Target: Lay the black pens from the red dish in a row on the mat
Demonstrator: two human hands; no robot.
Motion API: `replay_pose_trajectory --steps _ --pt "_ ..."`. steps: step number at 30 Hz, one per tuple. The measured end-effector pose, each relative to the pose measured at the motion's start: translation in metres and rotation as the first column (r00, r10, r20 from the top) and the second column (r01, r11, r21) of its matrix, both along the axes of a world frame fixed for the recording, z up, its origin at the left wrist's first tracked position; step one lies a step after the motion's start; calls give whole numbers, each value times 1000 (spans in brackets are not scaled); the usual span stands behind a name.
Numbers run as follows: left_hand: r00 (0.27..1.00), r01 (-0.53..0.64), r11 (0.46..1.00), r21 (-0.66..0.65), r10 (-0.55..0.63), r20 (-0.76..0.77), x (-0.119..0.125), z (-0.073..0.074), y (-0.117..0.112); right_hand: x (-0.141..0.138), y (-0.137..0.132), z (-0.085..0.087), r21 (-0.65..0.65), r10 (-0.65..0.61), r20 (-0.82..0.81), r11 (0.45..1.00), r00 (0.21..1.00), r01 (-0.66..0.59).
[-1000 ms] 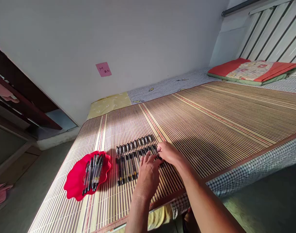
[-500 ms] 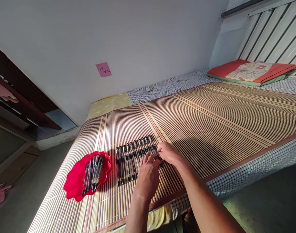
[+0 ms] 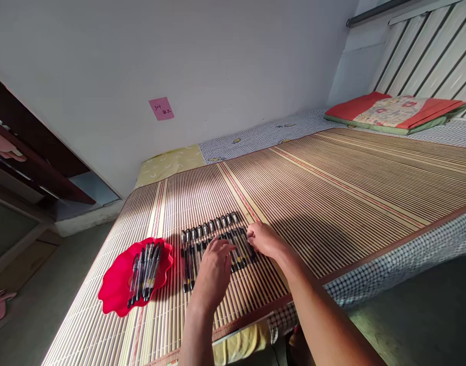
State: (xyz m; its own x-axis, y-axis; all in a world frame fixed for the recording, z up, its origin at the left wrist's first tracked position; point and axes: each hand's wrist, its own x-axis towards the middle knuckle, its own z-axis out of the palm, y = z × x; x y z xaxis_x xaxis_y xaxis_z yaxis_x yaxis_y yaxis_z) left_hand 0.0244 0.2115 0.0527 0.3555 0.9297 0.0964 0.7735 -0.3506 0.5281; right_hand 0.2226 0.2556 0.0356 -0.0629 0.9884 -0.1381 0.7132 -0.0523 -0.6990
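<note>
A row of several black pens (image 3: pixel 202 244) lies side by side on a striped bamboo mat (image 3: pixel 332 188). My left hand (image 3: pixel 213 272) rests over the middle of the row, fingers spread and lying on the pens. At the row's right end, my right hand (image 3: pixel 265 240) has its fingers curled down against the last pens; whether it grips one is hidden. A red scalloped plate (image 3: pixel 116 284) to the left of the row holds several more pens (image 3: pixel 145 272).
The mat covers a bed against a white wall with a pink note (image 3: pixel 161 108). An orange and floral pillow (image 3: pixel 397 109) lies at the far right. The bed's checked edge (image 3: pixel 389 274) runs along the front; dark furniture (image 3: pixel 30 162) stands at the left.
My left hand has slid left along the row of pens, uncovering the pens at the right end. My right hand has stayed at the row's right end.
</note>
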Motion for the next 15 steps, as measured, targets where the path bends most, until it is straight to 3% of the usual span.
replay_pose_trajectory --steps 4,7,10,13,15 --pt "991 -84 996 19 82 106 -26 16 3 1 -4 4 24 -1 -22 1000 1000 2" --pt "978 -65 997 -36 71 196 -41 36 -3 1 -2 1 60 -14 -26 998 1000 15" --pt "948 80 984 -158 -26 317 -47 60 -21 1 4 1 139 -58 -32 988 998 62" --pt "837 316 921 -227 -159 523 -43 79 -48 3 8 7 257 -145 -59 954 988 156" --pt "772 339 911 -236 -126 623 -39 85 -64 5 9 10 341 -193 -106 914 975 218"
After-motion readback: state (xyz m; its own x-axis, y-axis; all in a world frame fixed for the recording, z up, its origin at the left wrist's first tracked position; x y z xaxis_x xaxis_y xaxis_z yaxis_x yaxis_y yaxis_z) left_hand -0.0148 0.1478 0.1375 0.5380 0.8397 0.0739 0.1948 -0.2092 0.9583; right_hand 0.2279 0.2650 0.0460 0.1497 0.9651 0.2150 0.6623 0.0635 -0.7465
